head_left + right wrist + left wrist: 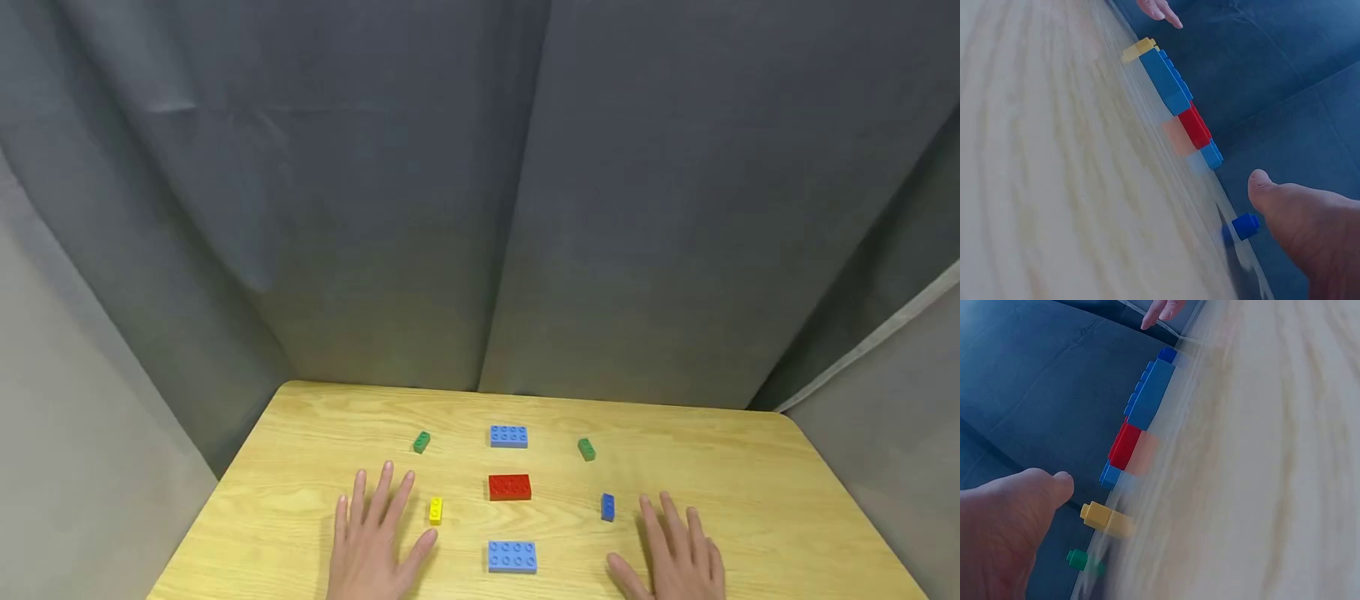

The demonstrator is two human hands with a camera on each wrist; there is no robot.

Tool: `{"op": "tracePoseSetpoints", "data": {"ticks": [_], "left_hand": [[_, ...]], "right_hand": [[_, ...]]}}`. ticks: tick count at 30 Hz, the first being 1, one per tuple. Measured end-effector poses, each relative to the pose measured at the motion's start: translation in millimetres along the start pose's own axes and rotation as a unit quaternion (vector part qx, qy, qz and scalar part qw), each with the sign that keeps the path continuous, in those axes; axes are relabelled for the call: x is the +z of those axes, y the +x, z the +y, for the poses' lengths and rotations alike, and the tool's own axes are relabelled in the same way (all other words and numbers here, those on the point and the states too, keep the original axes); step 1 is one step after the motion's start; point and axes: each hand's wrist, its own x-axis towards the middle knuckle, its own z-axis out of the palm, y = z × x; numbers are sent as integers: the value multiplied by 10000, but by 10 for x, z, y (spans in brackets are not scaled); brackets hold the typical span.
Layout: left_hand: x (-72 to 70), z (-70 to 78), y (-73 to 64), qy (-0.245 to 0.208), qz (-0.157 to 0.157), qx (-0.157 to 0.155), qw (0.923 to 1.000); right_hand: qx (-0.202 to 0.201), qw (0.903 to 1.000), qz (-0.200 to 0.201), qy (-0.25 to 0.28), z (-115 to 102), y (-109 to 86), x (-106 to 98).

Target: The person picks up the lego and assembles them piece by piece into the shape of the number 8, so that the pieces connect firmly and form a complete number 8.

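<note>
My left hand (pixel 372 546) is at the front left of the table, fingers spread and straight, holding nothing. Nearest to it is a small yellow brick (pixel 436 511), just right of its fingers. On the other side my right hand (pixel 678 554) has its fingers extended, thumb apart, beside a small dark blue brick (pixel 608 507). Between the hands a light blue brick (pixel 512 557), a red brick (pixel 509 487) and another light blue brick (pixel 509 437) lie in a column from near to far. Both wrist views show only the thumb side of their own hand.
Farther back lie two small green bricks, a left one (pixel 422 442) and a right one (pixel 587 449). The bricks stand apart on a wooden table (pixel 750 467). Grey curtains (pixel 480 200) hang behind the table and at both sides.
</note>
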Motion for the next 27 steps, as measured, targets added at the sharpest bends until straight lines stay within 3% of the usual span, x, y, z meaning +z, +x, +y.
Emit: {"op": "tracePoseSetpoints", "data": {"ticks": [12, 17, 27], "left_hand": [[2, 135, 45, -372, -368, 182, 9985], [-3, 176, 62, -805, -588, 76, 9950], [46, 178, 121, -1341, -693, 9, 9885]], "right_hand": [[-317, 9983, -358, 334, -173, 1, -57], [-344, 9956, -653, 581, -269, -18, -44], [-530, 9903, -1043, 748, -549, -86, 6]]}}
